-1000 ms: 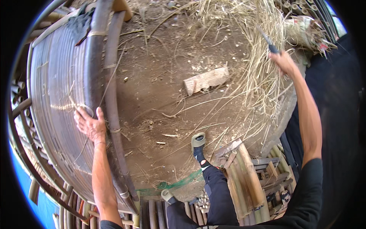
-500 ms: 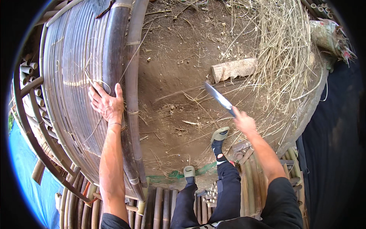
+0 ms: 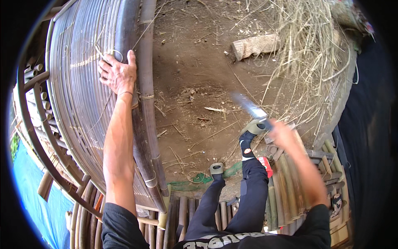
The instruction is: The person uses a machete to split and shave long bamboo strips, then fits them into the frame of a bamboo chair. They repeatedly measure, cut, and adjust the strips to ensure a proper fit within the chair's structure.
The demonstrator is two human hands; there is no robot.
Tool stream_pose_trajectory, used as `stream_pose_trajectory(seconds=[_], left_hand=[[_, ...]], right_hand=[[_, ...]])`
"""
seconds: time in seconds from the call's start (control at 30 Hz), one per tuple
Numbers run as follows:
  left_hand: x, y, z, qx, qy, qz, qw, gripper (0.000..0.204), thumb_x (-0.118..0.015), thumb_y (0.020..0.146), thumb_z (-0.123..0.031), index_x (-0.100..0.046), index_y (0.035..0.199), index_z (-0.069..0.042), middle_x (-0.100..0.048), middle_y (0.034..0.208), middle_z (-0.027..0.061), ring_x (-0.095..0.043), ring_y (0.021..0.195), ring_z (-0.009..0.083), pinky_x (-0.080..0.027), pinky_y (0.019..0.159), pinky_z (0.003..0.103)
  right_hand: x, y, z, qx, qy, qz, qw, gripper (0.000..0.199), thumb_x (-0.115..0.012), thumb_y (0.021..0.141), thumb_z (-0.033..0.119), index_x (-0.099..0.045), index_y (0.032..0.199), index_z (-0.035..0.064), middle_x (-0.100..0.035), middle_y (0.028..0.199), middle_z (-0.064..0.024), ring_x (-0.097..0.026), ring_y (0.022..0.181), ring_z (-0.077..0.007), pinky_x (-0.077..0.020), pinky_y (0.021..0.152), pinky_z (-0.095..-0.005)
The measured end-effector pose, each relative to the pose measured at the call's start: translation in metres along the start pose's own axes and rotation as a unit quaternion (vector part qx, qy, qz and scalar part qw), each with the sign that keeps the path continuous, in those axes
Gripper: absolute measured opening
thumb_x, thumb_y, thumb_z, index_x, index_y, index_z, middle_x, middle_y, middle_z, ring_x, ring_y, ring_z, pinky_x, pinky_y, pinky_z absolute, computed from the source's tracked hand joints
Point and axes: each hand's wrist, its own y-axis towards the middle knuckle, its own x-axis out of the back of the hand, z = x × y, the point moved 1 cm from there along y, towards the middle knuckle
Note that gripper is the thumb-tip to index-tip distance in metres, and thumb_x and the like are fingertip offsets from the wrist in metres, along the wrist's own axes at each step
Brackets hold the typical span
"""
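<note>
From the straw (image 3: 304, 45), the knife (image 3: 253, 108) in the right hand (image 3: 284, 135) is being brought nearer the slatted panel (image 3: 81, 95) (left hand (image 3: 118, 75) outspread thereon).

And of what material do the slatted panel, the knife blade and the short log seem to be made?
Slatted panel: probably bamboo, smooth with slight shine; its long narrow strips reflect light.
Knife blade: likely bare metal, from its bright glint, though blurred.
Short log: apparently wood, rough and matte, with pale uneven surface.
</note>
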Motion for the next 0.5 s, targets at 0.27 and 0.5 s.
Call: stream_pose_trajectory(seconds=[0.27, 0.5], left_hand=[[-0.01, 0.002, 0.004, -0.004, 0.044, -0.007, 0.999, 0.093, -0.043, 0.088, -0.077, -0.04, 0.148, -0.005, -0.038, 0.149, 0.0268, -0.035, 0.14, 0.044, -0.028, 0.111, 0.06], [-0.016, 0.006, 0.012, 0.0, 0.062, 0.015, 0.998, 0.091, -0.039, 0.091, -0.076, -0.038, 0.151, -0.008, -0.037, 0.152, 0.0246, -0.036, 0.14, 0.042, -0.03, 0.113, 0.055]], right_hand=[[-0.179, 0.022, 0.022, 0.097, -0.26, 0.266, 0.923, 0.033, -0.051, 0.096, 0.021, -0.063, 0.126, 0.0227, -0.072, 0.101, -0.0123, -0.071, 0.096, -0.0285, -0.0579, 0.075, -0.0453], [0.089, 0.114, -0.182, -0.086, -0.53, 0.153, 0.83, 0.023, -0.054, 0.098, 0.026, -0.075, 0.106, 0.0281, -0.075, 0.096, 0.0013, -0.073, 0.093, -0.0209, -0.0555, 0.07, -0.0413]])
